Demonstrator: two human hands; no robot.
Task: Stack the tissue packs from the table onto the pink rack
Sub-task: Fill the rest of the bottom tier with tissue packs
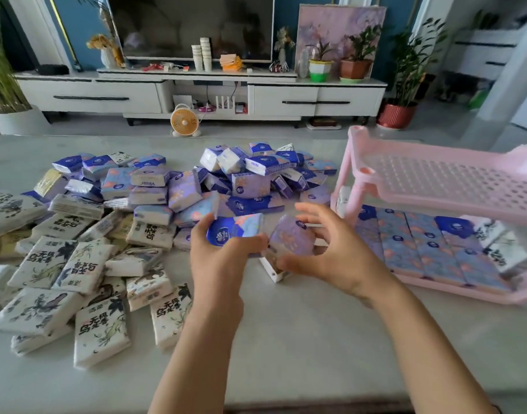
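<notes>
Left hand (217, 258) curls firmly round a blue pack (235, 231), while the right hand (331, 258), fingers half-spread, seems to pinch a purple pack (292, 239). Both packs hover just left of the pink rack (350, 198), the blue one lengthwise toward it, with the right hand nearer.

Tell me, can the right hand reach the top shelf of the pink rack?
Probably yes. The right hand, holding a purple tissue pack, is beside the rack, and nothing stands between it and the top shelf.
</notes>
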